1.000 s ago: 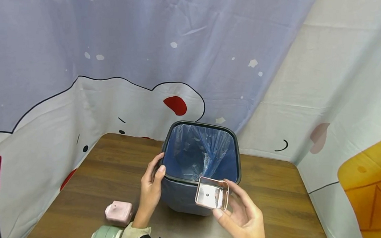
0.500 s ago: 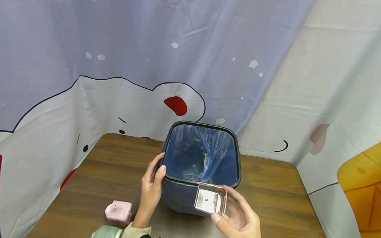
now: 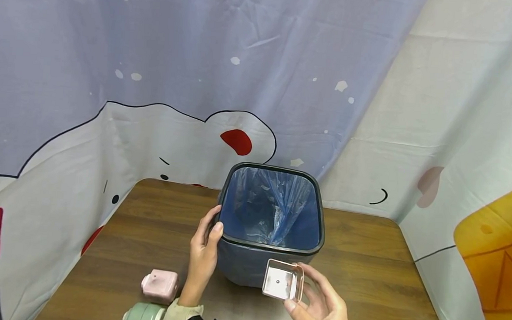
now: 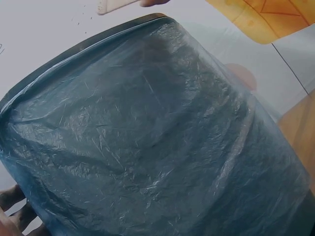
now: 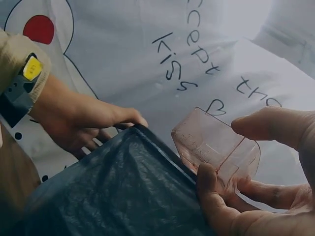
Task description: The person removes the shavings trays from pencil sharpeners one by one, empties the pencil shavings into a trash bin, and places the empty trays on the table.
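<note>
A dark square trash can [image 3: 245,266] with a blue plastic liner [image 3: 294,216] stands on the table. At its left front corner my left hand [image 3: 203,254] holds it, thumb at the black rim and fingers along the outer side. My right hand [image 3: 322,306] pinches a small clear pinkish plastic box [image 3: 277,280] between thumb and fingers, in front of the can's right front corner. The open side of this box faces up toward the head view. Fine specks cling to its wall [image 5: 194,135] in the right wrist view.
A pink boxy object [image 3: 160,285] with a small knob and a pale green ribbed object [image 3: 142,316] lie left of my left forearm. The brown wooden table [image 3: 364,264] meets printed cloth curtains [image 3: 179,52] at the back and sides.
My right hand has drawn the clear box down and back, off the trash can's front rim toward me. My left hand and the can have stayed in place.
</note>
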Action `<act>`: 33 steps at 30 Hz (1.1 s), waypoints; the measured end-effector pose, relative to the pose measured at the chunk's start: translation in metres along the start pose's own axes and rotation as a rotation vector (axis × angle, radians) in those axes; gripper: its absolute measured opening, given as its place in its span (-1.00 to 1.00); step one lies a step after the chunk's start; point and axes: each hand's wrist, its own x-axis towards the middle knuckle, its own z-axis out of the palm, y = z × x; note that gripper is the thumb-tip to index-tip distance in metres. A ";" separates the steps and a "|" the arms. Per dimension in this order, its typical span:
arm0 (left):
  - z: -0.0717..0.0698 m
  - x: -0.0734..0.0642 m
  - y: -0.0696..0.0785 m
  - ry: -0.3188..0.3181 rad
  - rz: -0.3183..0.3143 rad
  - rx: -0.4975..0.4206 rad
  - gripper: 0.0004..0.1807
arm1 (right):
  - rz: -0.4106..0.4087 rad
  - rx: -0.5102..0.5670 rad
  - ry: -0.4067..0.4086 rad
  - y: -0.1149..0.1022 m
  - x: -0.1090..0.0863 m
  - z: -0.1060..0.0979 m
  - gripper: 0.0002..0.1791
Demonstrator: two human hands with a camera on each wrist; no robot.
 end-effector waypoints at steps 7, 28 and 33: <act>0.000 0.000 0.000 0.001 0.004 0.001 -0.58 | 0.066 0.013 0.030 0.011 -0.007 -0.002 -0.34; -0.001 0.000 0.000 0.004 0.016 0.002 -0.58 | 0.144 -0.045 0.116 0.058 -0.030 -0.020 -0.36; 0.000 0.000 0.001 0.002 0.008 0.002 -0.58 | 0.181 -0.066 0.113 0.069 -0.036 -0.023 -0.32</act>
